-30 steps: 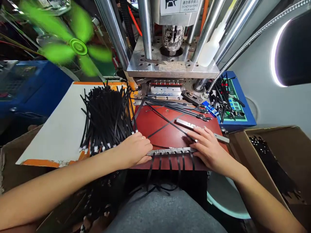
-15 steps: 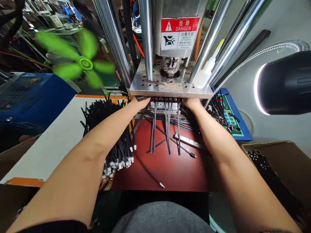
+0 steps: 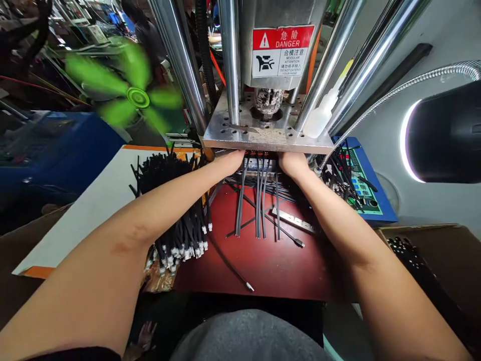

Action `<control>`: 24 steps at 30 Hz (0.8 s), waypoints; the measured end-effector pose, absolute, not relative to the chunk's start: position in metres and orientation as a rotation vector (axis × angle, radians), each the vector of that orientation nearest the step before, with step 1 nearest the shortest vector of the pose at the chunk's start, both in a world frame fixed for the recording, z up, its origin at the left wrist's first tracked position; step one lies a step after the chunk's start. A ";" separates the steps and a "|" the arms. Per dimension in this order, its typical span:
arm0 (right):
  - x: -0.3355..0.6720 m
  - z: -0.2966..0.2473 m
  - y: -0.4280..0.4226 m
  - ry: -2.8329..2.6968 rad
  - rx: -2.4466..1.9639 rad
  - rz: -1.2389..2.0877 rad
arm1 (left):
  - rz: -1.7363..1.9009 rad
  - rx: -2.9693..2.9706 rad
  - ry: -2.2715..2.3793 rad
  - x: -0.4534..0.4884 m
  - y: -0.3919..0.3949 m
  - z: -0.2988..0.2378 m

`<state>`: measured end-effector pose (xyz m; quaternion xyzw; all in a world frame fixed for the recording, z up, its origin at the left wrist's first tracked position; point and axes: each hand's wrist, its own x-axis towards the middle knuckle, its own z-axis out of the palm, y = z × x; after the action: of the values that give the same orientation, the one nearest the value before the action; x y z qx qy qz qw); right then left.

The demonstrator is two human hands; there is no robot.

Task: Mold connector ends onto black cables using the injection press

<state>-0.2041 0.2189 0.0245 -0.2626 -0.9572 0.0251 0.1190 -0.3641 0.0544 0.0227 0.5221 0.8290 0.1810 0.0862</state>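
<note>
Black strips (image 3: pixel 259 210): a row of flat strips hangs from the mold (image 3: pixel 259 168) under the press, reaching down over the red board.
Left hand (image 3: pixel 233 161): at the mold's front edge, just left of the strips.
Right hand (image 3: pixel 293 164): at the same edge, just right of the strips.
Fingers: hidden beyond the hands at the mold, so open or gripping cannot be told.
Red board (image 3: pixel 289 271): holds a slotted steel bar (image 3: pixel 295 220) and a loose strip with a metal tip (image 3: pixel 227 263).
White board (image 3: pixel 75 225): orange-edged, left of the red board, under a heap of white-ended black strips (image 3: pixel 180 235).
Press: a steel platen (image 3: pixel 266 140) on chrome columns (image 3: pixel 229 60), with a danger label (image 3: pixel 281 52) and a white squeeze bottle (image 3: pixel 319 118).
Room: a blue control panel (image 3: pixel 361 175), a cardboard box (image 3: pixel 451 260), a ring lamp (image 3: pixel 443 133), a spinning green fan (image 3: pixel 137 98), and a person (image 3: pixel 145 30) in the distance.
</note>
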 end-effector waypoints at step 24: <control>0.037 0.084 0.040 -3.232 -0.034 1.302 | 0.342 1.256 1.714 -0.221 -0.193 0.118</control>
<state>0.0371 0.0403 0.0838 -0.0095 -0.9139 0.3682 -0.1705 -0.2215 -0.1931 0.1180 0.5136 0.7010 0.1397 0.4746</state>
